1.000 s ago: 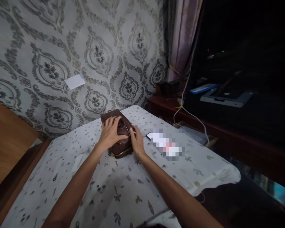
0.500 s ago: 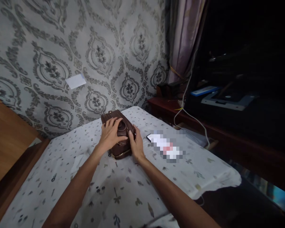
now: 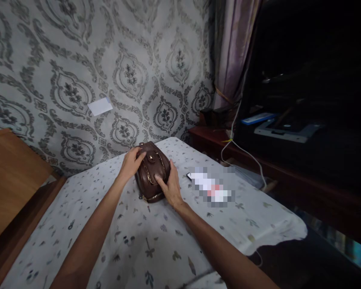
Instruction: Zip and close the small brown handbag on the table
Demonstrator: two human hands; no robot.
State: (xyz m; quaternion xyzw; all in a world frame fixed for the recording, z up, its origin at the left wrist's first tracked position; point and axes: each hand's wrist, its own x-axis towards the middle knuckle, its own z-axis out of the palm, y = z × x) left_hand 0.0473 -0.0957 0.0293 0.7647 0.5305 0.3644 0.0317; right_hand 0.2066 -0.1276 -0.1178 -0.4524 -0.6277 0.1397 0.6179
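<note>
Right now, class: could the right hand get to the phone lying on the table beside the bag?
Probably yes. The right hand rests on the bag, and the phone lies just to its right on the cloth-covered table, with only bare cloth between them. The hand would have to let go of the bag first.

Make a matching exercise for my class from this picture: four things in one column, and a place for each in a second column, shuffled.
Things
1. brown bag
2. white card
3. left hand
4. white cable

Places
A. stuck on the patterned wall
B. hanging down beside the curtain, right of the table
C. on the bag's far left side
D. on the flowered tablecloth, between both hands

Pairs: 1-D, 2-A, 3-C, 4-B
</note>
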